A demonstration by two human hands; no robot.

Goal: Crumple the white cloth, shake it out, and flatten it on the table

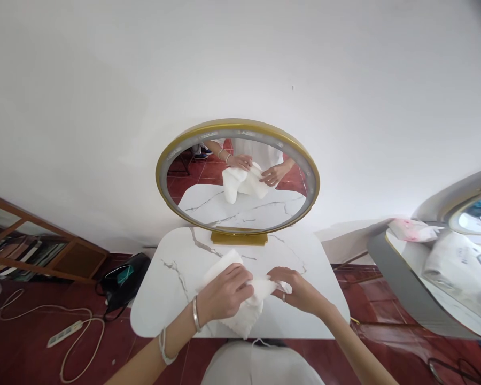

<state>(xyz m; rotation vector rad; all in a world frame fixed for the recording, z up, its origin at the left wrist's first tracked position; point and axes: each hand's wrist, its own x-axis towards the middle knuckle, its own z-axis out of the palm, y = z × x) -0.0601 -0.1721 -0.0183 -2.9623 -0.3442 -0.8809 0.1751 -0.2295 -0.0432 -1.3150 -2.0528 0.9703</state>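
A soft white cloth with a wavy lower edge lies bunched on the marble-patterned table. My left hand grips its upper part with curled fingers, a bracelet round the wrist. To the right, my right hand, with a ring on one finger, pinches a thin, lifted part of the same cloth. The folds between the hands partly hide how it is laid. Behind them stands an oval gold-framed mirror on a gold base, reflecting both hands and the cloth.
On the left floor are a black bag, a power strip with a looping cable, and a wooden bookshelf. At right, a second table bears a white bag, a pink-and-white packet and another mirror.
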